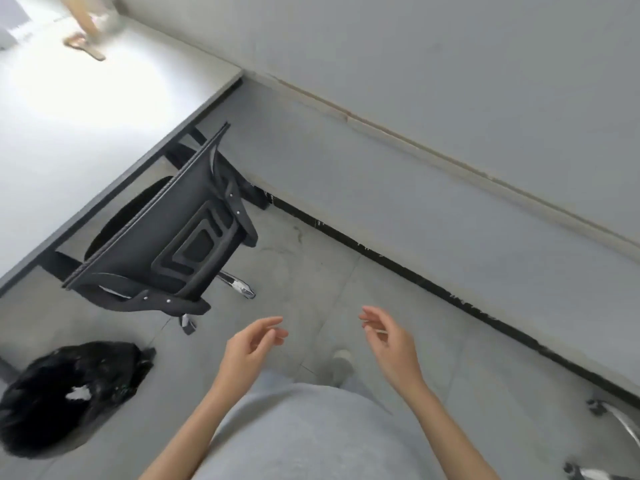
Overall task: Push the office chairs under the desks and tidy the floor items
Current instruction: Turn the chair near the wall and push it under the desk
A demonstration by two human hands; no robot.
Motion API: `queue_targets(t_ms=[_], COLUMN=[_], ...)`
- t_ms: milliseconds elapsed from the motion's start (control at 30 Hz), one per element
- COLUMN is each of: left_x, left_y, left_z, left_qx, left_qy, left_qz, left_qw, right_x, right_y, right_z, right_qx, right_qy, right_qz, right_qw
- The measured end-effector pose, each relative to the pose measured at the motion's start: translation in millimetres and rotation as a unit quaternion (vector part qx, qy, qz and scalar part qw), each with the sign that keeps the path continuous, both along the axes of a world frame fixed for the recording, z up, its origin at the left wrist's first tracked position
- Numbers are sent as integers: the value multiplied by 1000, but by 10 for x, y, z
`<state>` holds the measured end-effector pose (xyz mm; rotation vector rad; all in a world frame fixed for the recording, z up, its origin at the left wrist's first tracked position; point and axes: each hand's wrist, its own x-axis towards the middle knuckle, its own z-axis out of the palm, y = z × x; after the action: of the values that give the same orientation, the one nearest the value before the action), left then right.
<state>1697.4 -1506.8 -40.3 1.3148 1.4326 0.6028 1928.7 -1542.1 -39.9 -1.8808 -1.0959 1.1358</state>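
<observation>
- Black mesh-backed office chair with chrome star base: stands at the white worktop, seat partly beneath its dark edge, backrest facing the viewer, two chrome legs with castors showing on the floor.
- Black plastic rubbish bag, crumpled, with a white scrap showing: lies on the grey tiled floor at lower left, near the chair base, apart from it.
- Left hand: raised in front of the body, fingers released and loosely curved, holding nothing.
- Right hand: raised beside the left, apart from it, fingers relaxed and empty.
- Chrome base legs of a second chair: at the lower right edge, mostly out of view.
- Grey wall with black skirting strip: runs diagonally behind the chair.
- Tan object on the far worktop: blurred, cannot tell what.
- Pale shoe: on the floor between the hands.
</observation>
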Motion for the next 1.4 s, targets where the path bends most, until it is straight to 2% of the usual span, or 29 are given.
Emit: queue_targets(t_ms=[167, 300, 400, 500, 600, 700, 800, 1000, 1167, 1300, 1400], left_x=[37, -89, -367, -734, -1086, -1349, -1450, -1461, -1263, -1087, -1193], left_y=[-13, 272, 667, 1084, 1472, 1743, 1904, 2155, 2419, 2792, 2871], left_z=[41, 143, 231, 316, 349, 263, 161, 70, 19, 13, 25], left_qx=[-6, 43, 86, 153, 201, 87, 14, -18, -16, -24, -12], left_qy=[15, 47, 89, 174, 341, 447, 468, 499, 524, 493, 502], left_qz=[183, 273, 307, 334, 254, 154, 154, 198, 214, 232, 222], left_qw=[983, 960, 944, 913, 883, 877, 870, 843, 825, 838, 835], right_x=[218, -124, -543, -1027, -1492, -1840, -2055, -2193, -2191, -2288, -2383], right_y=[1334, 2131, 2610, 3065, 3488, 3833, 4134, 4623, 5066, 5513, 5585], right_z=[252, 357, 412, 432, 426, 319, 213, 75, 46, 139, 133], right_qx=[51, 95, 141, 235, 307, 251, 219, 221, 252, 243, 244], right_qy=[-32, -49, -74, -183, -274, -363, -411, -423, -418, -435, -436], right_qz=[177, 268, 339, 437, 516, 611, 665, 690, 695, 695, 690], right_qw=[982, 957, 927, 849, 751, 657, 583, 544, 528, 519, 523])
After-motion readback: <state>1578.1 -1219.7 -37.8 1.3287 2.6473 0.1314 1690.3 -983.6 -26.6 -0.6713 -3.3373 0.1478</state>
